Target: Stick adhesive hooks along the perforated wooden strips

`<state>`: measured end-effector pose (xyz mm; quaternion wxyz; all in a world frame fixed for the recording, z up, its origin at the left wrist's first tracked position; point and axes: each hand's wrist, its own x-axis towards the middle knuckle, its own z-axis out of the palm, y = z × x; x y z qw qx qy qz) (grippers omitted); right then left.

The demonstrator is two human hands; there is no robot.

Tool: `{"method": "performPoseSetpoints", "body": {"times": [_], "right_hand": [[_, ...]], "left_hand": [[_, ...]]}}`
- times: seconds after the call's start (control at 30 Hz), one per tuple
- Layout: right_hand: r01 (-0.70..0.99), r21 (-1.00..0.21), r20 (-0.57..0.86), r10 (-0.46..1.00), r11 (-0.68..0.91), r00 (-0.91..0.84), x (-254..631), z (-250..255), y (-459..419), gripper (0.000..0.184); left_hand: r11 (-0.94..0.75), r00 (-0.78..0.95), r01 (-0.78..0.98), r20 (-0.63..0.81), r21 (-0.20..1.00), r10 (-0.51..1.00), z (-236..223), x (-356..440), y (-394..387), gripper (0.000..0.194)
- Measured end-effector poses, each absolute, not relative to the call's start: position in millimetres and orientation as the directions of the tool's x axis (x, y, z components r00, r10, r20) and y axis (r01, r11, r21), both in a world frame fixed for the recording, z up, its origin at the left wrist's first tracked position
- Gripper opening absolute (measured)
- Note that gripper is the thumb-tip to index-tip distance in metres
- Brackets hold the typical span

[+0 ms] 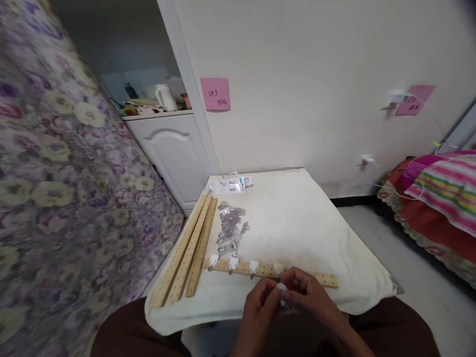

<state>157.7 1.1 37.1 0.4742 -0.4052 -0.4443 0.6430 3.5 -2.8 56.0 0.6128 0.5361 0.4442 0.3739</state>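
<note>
My left hand [260, 305] and my right hand [308, 295] meet at the near edge of the table, both pinching one small white adhesive hook [281, 288]. Just beyond them a perforated wooden strip [320, 279] lies crosswise with several white hooks [233, 263] stuck along it. A pile of loose clear hooks [229, 229] lies further back on the white cloth [297, 223].
Three more perforated wooden strips [188, 253] lie side by side along the cloth's left edge. Packets of hooks [230, 184] sit at the far left corner. A floral bedspread [55, 188] fills the left, a striped bed [442, 193] the right, a white cabinet [171, 148] behind.
</note>
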Motion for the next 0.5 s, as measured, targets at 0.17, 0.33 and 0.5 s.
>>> {"method": "performPoseSetpoints", "body": {"times": [0.17,0.33,0.5], "right_hand": [[-0.213,-0.968,-0.102,0.982,-0.134,-0.158,165,32,-7,0.034],[-0.218,-0.963,-0.128,0.98,-0.159,-0.151,172,24,-14,0.038],[-0.271,-0.943,-0.139,0.968,-0.194,-0.209,171,19,-25,0.035]], "left_hand": [[0.287,0.341,-0.05,-0.253,0.957,0.905,45,7,-3,0.039],[0.336,0.301,-0.092,-0.295,0.938,0.907,48,8,-4,0.035],[0.356,0.298,-0.122,-0.308,0.926,0.904,48,10,-5,0.034]]}}
